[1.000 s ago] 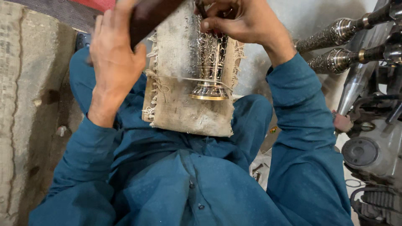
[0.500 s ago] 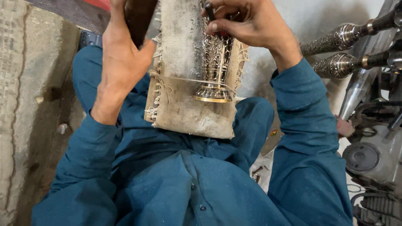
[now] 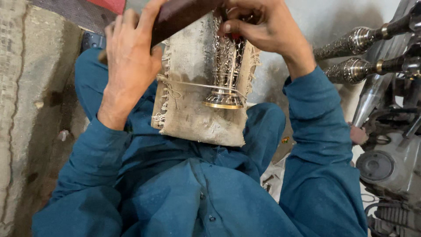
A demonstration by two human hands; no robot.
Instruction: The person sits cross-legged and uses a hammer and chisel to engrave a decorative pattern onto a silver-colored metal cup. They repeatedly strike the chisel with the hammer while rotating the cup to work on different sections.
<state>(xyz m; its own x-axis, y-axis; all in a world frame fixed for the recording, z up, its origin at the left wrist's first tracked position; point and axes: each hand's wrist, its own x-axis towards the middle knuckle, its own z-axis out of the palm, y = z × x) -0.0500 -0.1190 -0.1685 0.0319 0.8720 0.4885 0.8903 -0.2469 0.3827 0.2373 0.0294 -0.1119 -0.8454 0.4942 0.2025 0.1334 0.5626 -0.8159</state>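
Head view, left hand: the left hand (image 3: 131, 57) wraps its fingers around a dark brown wooden block (image 3: 184, 15), thumb on the near side, holding it slanted across the top of the pad
Head view, right hand: the right hand (image 3: 263, 28) has its fingertips pressed together on the upper end of an engraved silver cup (image 3: 226, 72), gripping it from above
Cup: it lies lengthwise on a worn beige cloth pad (image 3: 193, 114), its flared gold-edged base pointing toward the person, its upper end hidden under the right hand
String: a thin cord (image 3: 193, 84) runs across the pad and over the cup just above its base
Pad: frayed at its left edge, it rests on the person's lap against teal trousers (image 3: 263, 131)
Block and cup: the block's end sits just beside the cup's upper part; whether they touch cannot be told
Surroundings: two ornate silver rods (image 3: 359, 55) lie to the right, above grey machine parts (image 3: 386, 166); a rough concrete ledge (image 3: 30, 101) runs along the left
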